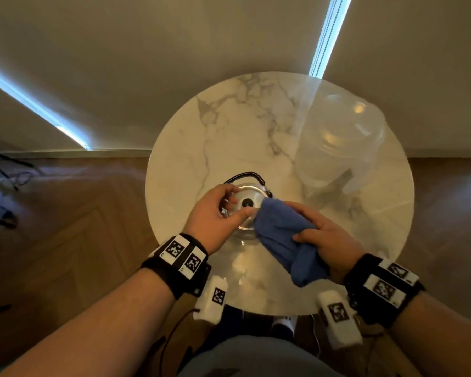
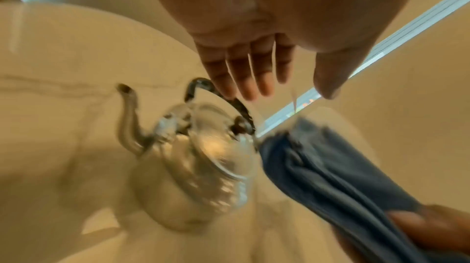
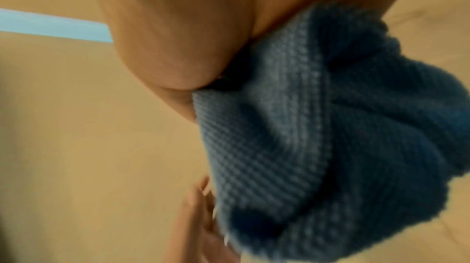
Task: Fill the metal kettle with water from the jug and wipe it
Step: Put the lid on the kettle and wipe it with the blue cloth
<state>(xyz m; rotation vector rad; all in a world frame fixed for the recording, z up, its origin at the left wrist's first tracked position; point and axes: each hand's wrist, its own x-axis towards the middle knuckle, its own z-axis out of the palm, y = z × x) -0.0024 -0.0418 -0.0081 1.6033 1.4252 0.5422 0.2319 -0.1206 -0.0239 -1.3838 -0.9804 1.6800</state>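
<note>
The metal kettle (image 1: 244,191) stands on the near middle of the round marble table (image 1: 229,126), its black handle (image 1: 245,175) tipped to the far side. My left hand (image 1: 237,206) hovers over the lid. In the left wrist view its fingers (image 2: 251,78) are spread and relaxed just above the handle (image 2: 198,84), holding nothing. My right hand (image 1: 307,224) grips a bunched blue cloth (image 1: 280,240) whose end presses against the kettle's right side. The left wrist view shows the kettle (image 2: 203,166), its spout (image 2: 127,118) and the cloth (image 2: 330,177). The cloth (image 3: 318,136) fills the blurred right wrist view.
A clear plastic jug (image 1: 340,142) stands at the table's back right, beyond the kettle. The table is set against a pale wall with wooden floor on both sides. Cables lie on the floor at far left (image 1: 3,170).
</note>
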